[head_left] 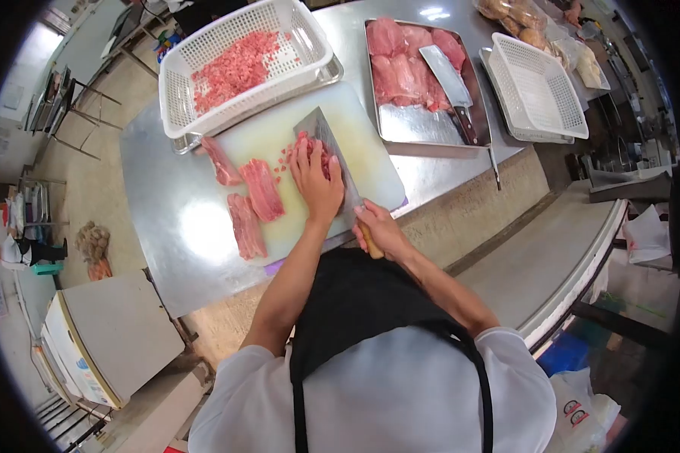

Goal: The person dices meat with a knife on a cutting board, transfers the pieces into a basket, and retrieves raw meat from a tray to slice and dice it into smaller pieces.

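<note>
My right hand is closed around the wooden handle of a wide-bladed cleaver. The blade lies low over a white cutting board. Against the blade, my left hand cups a small heap of diced meat, its fingers curled over the pieces and partly hiding them. Loose cubes of meat are scattered just left of those fingers. Farther left on the board are three strips of raw meat: one nearest the hand, another below it and a narrower one above.
Behind the board, a white perforated basket holds diced meat. A metal tray at the back right carries large meat pieces and a second cleaver. Another white basket and bagged goods stand farther right on the steel table.
</note>
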`<state>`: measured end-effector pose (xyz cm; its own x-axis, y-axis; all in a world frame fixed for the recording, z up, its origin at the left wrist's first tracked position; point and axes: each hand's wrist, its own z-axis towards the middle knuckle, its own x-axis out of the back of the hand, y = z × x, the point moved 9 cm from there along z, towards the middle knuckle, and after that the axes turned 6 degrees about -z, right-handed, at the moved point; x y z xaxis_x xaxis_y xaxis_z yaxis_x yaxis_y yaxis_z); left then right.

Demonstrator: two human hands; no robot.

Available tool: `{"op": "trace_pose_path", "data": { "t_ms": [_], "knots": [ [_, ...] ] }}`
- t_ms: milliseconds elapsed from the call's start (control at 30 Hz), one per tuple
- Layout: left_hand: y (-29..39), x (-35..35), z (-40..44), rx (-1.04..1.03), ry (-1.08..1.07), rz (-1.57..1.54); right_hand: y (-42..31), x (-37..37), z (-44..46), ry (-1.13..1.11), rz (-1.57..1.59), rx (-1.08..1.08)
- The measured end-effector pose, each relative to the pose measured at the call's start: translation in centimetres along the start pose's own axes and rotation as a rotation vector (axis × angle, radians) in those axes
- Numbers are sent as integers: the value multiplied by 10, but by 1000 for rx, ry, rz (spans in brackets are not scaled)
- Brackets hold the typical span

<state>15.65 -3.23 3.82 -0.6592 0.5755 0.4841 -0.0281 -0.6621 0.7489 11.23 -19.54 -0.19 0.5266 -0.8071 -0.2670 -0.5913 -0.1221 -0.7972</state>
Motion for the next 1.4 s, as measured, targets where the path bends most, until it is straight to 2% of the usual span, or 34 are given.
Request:
{"op": "trace_pose_path", "data": {
  "t_ms": [233, 400, 433, 567, 633, 700, 733, 833, 900, 967, 1067, 1167, 1267, 1400],
  "knots": [
    [50, 21, 23, -73, -33, -24, -29, -13, -32, -20, 93, 72],
    [99, 50, 99, -224, 65, -52, -101, -29, -19, -65, 106, 227],
    [104, 55, 126, -313, 114, -19, -129, -35, -13, -77, 87, 266],
    [75, 64, 255, -377, 286, -79, -213, -43, 8, -88, -165, 479],
    [17, 57, 302, -376, 302, -233, -204, -32, 7, -51, -156, 434],
    [8, 54, 277, -376, 303, -55, -165, -16, 5, -19, -103, 321],
    [-17, 67, 246, -336, 297, 81, -114, 12, 5, -38, -91, 264],
    [-64, 53, 156, 102, 34, -75, -56, 52, -15, 60, -120, 171],
    [-72, 35, 99, -5, -74, 58, -32, 69, -24, 97, -95, 127],
    [-95, 6, 46, -129, -106, 395, -26, 83, -25, 121, -109, 102],
    [-54, -7, 5, -21, -336, 245, -40, 93, -27, 114, -157, 106],
    [-12, 3, -30, -2, -558, 74, -64, 96, -22, 162, -291, 161],
    [14, 34, -47, -47, -620, 348, -70, 98, -12, 173, -335, 197],
    [-22, 35, -59, -35, -465, 380, -65, 93, 0, 138, -255, 186]
  ]
}}
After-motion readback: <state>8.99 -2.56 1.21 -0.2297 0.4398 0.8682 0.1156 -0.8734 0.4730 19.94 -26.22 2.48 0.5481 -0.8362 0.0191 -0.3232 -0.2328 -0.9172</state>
